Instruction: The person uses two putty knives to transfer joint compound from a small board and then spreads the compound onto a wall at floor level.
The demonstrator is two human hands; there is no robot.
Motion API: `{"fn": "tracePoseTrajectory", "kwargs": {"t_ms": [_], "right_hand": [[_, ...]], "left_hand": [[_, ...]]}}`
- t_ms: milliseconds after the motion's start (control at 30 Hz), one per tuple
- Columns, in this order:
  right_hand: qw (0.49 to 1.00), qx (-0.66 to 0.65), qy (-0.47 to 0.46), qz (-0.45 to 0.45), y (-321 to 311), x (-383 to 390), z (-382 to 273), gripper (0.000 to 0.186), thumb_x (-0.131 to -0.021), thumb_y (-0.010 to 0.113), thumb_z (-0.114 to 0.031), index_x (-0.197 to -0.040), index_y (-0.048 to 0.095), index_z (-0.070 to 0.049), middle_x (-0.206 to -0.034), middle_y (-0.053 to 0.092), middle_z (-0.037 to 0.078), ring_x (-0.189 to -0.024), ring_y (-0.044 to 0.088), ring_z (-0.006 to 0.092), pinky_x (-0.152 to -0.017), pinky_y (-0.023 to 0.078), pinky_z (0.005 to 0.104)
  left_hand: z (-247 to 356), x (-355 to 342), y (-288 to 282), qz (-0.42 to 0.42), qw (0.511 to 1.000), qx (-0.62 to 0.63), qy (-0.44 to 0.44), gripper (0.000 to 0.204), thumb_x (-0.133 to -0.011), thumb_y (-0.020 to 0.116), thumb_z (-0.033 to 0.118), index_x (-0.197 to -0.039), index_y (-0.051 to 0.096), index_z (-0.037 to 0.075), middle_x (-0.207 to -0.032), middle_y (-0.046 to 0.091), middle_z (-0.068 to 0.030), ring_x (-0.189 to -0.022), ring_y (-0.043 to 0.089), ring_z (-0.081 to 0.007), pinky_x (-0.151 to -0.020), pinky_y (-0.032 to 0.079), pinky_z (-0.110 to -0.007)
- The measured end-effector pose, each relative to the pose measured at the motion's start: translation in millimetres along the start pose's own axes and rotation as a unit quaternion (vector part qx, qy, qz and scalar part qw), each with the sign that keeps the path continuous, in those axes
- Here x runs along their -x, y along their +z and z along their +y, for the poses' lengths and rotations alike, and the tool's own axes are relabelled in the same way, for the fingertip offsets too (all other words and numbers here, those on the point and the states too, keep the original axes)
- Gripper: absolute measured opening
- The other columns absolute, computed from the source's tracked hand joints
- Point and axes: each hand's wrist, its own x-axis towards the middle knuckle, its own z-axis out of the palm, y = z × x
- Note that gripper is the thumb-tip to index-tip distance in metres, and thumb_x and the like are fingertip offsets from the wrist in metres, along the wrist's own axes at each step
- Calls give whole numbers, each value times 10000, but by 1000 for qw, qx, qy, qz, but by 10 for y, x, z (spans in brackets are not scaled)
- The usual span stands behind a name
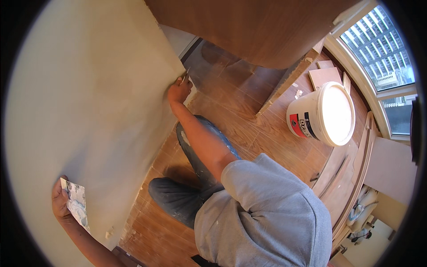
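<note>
My left hand (59, 200) is closed around the edge of a flat rectangular plate (76, 202), smeared with white and grey putty, held close to the pale wall (98, 102). At the wall's far lower corner, my right hand (179, 91) grips a small thin tool (187, 76). Only a narrow light edge of it shows, so its kind cannot be told. That hand rests at or very near the wall's edge, just above the wooden floor (240, 129). My bent knees, in dark paint-spotted trousers, are beside the wall.
A large white bucket (300, 111) with a bright white top stands to the right. A brown wooden panel (249, 31) overhangs at the top, with a rough-edged upright board (289, 82) below it. Long boards (342, 178) and offcuts lie near the window (378, 49).
</note>
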Motion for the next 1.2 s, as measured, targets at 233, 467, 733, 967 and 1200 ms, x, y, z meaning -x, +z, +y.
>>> {"fn": "tracePoseTrajectory", "kwargs": {"t_ms": [233, 467, 733, 967, 1200], "right_hand": [[999, 16, -40, -24, 13, 306, 165, 462, -1004, 396, -272, -1412, 374, -56, -1315, 441, 241, -1183, 451, 435, -986, 371, 536], [985, 11, -172, -17, 1, -171, 689, 425, -1021, 379, -256, -1350, 443, 6, -1257, 501, 247, -1173, 478, 422, -950, 407, 488], [994, 23, -38, -104, -261, -593, 1230, 443, -1022, 415, -294, -1302, 482, 42, -1268, 542, 262, -1105, 568, 410, -884, 450, 449], [941, -93, 284, -157, -396, -544, 1766, 469, -1003, 449, -360, -1283, 500, 12, -1197, 593, 172, -1036, 609, 315, -800, 530, 430], [942, 265, 21, -207, 774, -607, 2879, 565, -907, 598, -418, -1333, 483, -65, -1254, 581, 142, -1081, 597, 315, -857, 530, 465]], "left_hand": [[-36, 106, 65, 35, 998, 20, -37, 466, -780, 774, 386, -927, 530, 18, -761, 473, 45, -666, 451, -51, -556, 344, -214], [-138, 132, -134, 68, 997, 6, -22, 526, -754, 796, 359, -1027, 555, -19, -830, 509, 30, -726, 501, -74, -612, 403, -221], [-233, 259, -357, 127, 991, -37, -11, 800, -722, 810, 434, -1266, 523, -77, -925, 572, 9, -801, 543, -87, -707, 434, -220], [-439, 600, -604, 141, 988, -63, -22, 772, -825, 741, 425, -1354, 467, -66, -995, 633, -15, -764, 548, -64, -669, 424, -189], [-354, 46, -893, 62, 996, -42, 56, 782, -829, 736, 425, -1376, 444, -52, -1310, 579, -33, -989, 573, -82, -850, 428, -220]]}}
